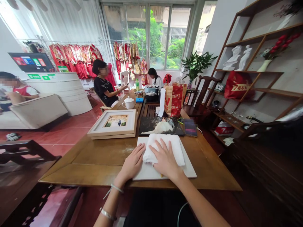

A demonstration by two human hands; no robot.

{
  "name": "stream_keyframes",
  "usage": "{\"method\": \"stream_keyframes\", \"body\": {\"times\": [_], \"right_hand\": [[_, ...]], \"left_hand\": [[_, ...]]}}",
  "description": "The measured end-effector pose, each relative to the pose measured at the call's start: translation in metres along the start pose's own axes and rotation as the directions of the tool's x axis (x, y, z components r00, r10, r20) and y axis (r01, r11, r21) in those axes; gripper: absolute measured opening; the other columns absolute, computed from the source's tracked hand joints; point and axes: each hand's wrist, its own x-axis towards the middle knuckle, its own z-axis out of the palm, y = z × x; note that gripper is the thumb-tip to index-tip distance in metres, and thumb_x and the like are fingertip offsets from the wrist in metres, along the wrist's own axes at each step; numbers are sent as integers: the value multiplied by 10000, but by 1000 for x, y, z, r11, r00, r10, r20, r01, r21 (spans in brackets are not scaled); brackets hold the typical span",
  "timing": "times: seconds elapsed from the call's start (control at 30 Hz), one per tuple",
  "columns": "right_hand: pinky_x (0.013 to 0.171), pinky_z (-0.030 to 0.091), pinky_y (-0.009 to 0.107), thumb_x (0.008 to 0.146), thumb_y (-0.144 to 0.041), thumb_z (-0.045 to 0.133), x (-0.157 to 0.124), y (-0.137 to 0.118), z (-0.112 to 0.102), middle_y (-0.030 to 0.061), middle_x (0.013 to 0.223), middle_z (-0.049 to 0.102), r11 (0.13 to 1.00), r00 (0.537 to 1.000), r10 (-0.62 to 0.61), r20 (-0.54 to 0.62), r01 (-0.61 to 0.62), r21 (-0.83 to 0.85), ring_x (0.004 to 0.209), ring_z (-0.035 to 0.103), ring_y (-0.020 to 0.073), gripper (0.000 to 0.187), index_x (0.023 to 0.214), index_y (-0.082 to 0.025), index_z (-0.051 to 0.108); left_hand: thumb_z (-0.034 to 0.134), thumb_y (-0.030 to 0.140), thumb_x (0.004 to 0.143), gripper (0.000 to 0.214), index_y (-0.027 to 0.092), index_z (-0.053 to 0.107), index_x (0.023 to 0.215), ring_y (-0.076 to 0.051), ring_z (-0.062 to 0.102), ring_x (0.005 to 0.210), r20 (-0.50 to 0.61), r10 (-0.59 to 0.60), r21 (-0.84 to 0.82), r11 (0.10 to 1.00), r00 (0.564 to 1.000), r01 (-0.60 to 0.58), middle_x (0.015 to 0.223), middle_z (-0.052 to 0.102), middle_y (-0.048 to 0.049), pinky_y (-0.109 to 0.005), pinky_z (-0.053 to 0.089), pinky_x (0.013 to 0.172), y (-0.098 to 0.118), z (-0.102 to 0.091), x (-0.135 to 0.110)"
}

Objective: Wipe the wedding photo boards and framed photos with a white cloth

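Note:
A folded white towel lies on a flat white board at the near edge of the wooden table. My right hand rests on the towel with its fingers spread, pressing flat rather than gripping. Beside the towel's left edge, my left hand lies flat on the board's left side, fingers stretched out. Something small and yellowish shows under my right wrist; I cannot make out what it is. Just beyond the board is a dark photo panel picturing a figure in a white gown.
Stacked framed photos sit on the wooden table to the left. Behind them stands a white lidded cup. A phone and a paper bag are to the right. Two people sit at the table's far end.

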Motion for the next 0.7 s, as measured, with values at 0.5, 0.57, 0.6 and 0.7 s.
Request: {"method": "stream_keyframes", "body": {"times": [0.5, 0.57, 0.6, 0.7], "right_hand": [[1102, -137, 534, 711, -235, 537, -66, -34, -7, 84, 1427, 428, 975, 989, -127, 73, 111, 192, 1400, 146, 287, 607, 1315, -226, 473], [1110, -70, 544, 709, -207, 514, -44, -21, -10, 86, 1410, 453, 988, 997, -56, 49, 49, 147, 1385, 174, 293, 624, 1331, -203, 461], [1109, -25, 555, 715, -202, 507, -31, -16, -13, 95, 1405, 459, 992, 998, -26, 53, 19, 124, 1374, 196, 304, 627, 1340, -188, 455], [1084, 95, 576, 750, -206, 483, 12, -4, -22, 120, 1351, 511, 997, 997, -8, 74, 2, 81, 1318, 288, 338, 556, 1303, -164, 497]], "left_hand": [[342, 238, 938, 434, 208, 479, 1349, -190, 310, 1390, -3, -15, -29, 999, 1000, 15, 1465, 421, -44, -399, 284, 1144, -1, -1, 0], [330, 237, 943, 428, 213, 487, 1341, -187, 318, 1386, -13, -3, -20, 1000, 1000, 3, 1457, 432, -44, -396, 285, 1144, -1, -1, 0], [330, 232, 941, 427, 212, 491, 1337, -190, 322, 1384, -13, 4, -18, 1000, 1000, -5, 1456, 434, -46, -397, 289, 1143, 0, -1, 0], [333, 214, 933, 421, 213, 515, 1313, -207, 332, 1379, -15, 17, -6, 1000, 1000, -17, 1439, 456, -49, -412, 312, 1131, 2, -2, 0]]}}
